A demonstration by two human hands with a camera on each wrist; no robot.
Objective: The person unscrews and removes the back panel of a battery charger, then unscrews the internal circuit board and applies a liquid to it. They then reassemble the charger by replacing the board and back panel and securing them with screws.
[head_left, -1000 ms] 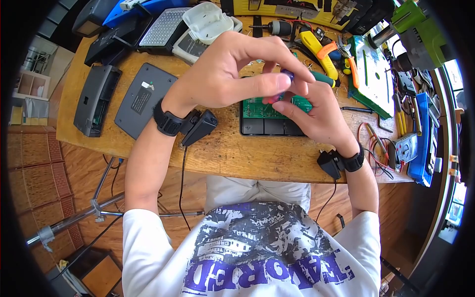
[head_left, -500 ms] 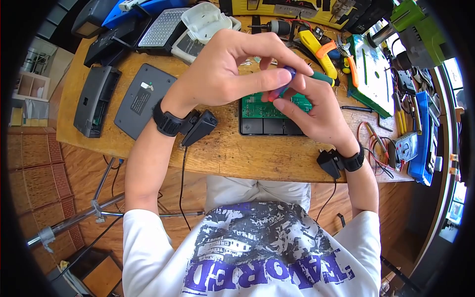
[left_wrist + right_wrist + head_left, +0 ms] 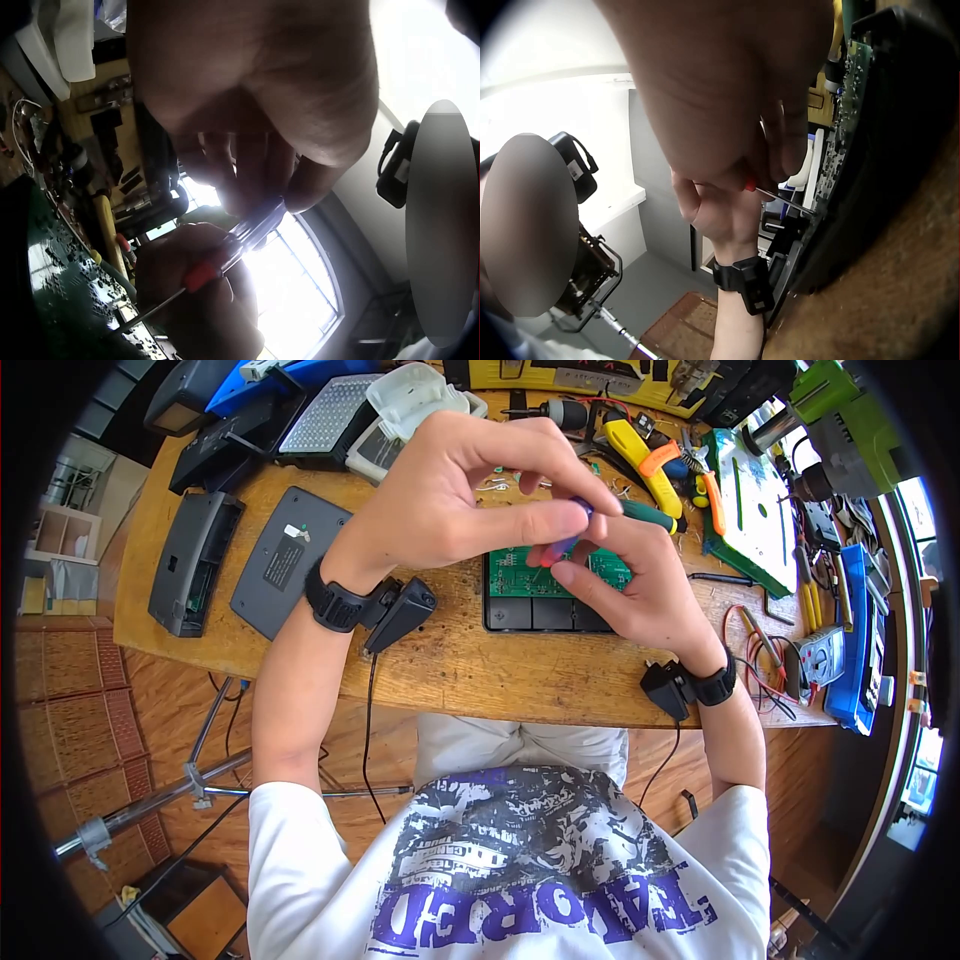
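We have room over the wooden tabletop this side of the green circuit board, but the left hand, right hand and screwdriver obstruct the board from above.

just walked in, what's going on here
Someone is working on a green circuit board that lies in a black casing on a wooden bench. The left hand pinches the upper end of a screwdriver, and the right hand holds it lower down. Its metal shaft runs down to the board; exactly what the tip meets is unclear.
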